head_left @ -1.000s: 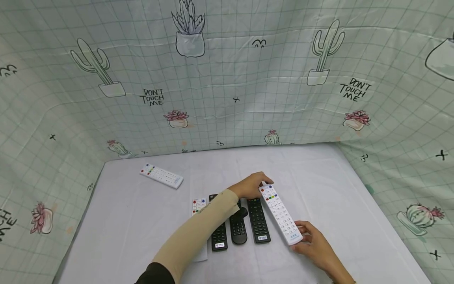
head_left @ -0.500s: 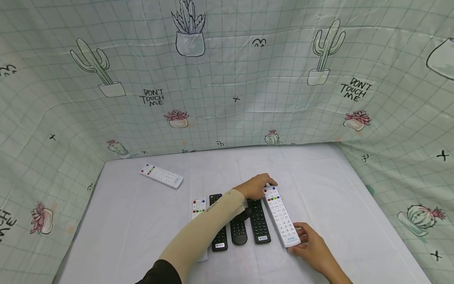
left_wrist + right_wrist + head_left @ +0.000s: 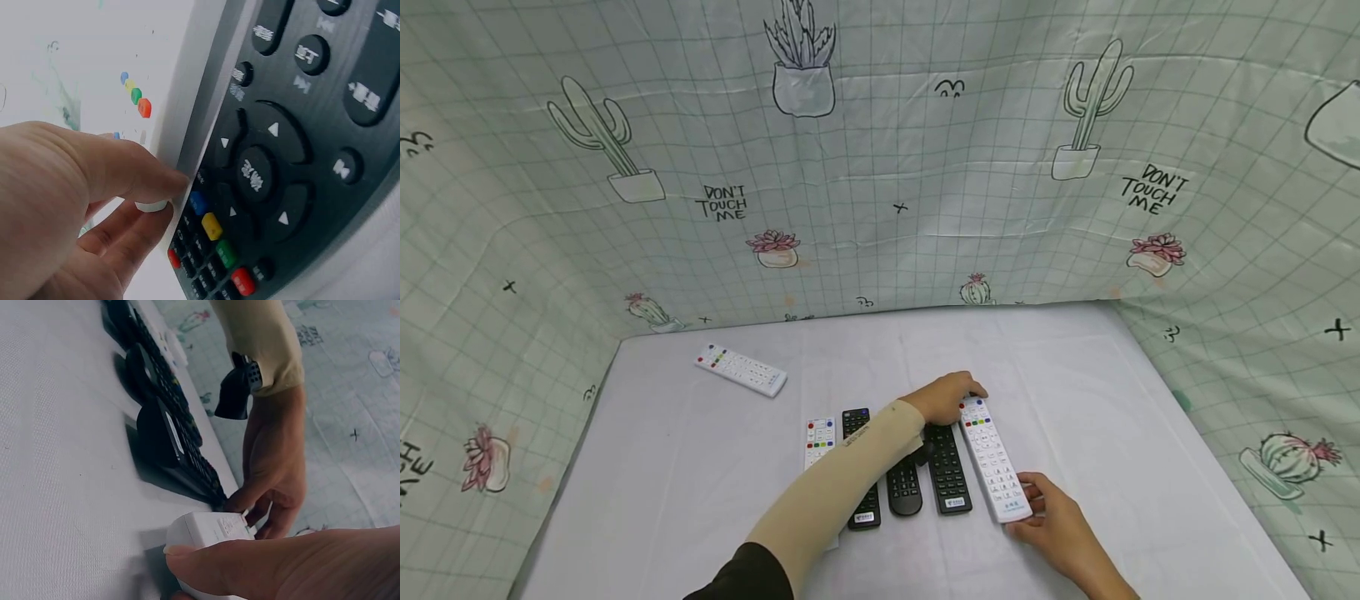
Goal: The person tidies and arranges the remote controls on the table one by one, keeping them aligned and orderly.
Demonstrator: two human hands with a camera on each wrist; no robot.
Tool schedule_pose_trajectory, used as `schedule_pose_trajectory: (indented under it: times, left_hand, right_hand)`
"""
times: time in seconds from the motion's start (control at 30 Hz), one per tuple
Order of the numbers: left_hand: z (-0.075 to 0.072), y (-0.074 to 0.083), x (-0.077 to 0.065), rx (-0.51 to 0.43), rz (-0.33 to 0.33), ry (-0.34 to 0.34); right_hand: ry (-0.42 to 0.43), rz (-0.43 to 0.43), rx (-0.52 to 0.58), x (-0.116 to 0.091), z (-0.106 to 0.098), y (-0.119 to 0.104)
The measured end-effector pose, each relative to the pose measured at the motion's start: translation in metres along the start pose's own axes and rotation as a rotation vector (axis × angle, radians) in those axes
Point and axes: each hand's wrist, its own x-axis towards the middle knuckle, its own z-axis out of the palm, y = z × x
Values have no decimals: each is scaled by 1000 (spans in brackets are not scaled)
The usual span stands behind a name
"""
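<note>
A white remote control (image 3: 992, 454) with coloured buttons lies slanted on the table, at the right end of a row of remotes. My left hand (image 3: 946, 398) reaches across the row and pinches its far end between thumb and fingers. At the near end, my right hand (image 3: 1051, 518) holds it, the thumb (image 3: 231, 569) along the end edge in the right wrist view. Just left of it lies a black remote (image 3: 953, 483), which fills much of the left wrist view beside the left thumb (image 3: 131, 172).
Under the left forearm lie a rounded black remote (image 3: 905, 492), another black remote (image 3: 865, 507) and a partly covered white remote (image 3: 820, 432). One more white remote (image 3: 741, 371) lies at the back left. A cactus-print curtain (image 3: 880, 167) surrounds the white table (image 3: 670, 483).
The white remote's far end has swung slightly right and its near end a little left, so it lies straighter. Both hands have moved along with it.
</note>
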Motion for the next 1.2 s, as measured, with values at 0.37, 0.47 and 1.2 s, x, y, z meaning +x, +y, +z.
schedule_pose_trajectory:
  times: [0.37,0.47,1.2]
  left_hand:
    - [1,4,-2,34,9,5]
    - [2,4,-2,35,11,2]
    - [-18,-25,-44,-166,87,131]
  right_hand:
    - [12,-29,-7,-3,3,-1]
    - [12,-34,-22,-3,3,-2]
    - [16,-85,-240,-4,-22,-19]
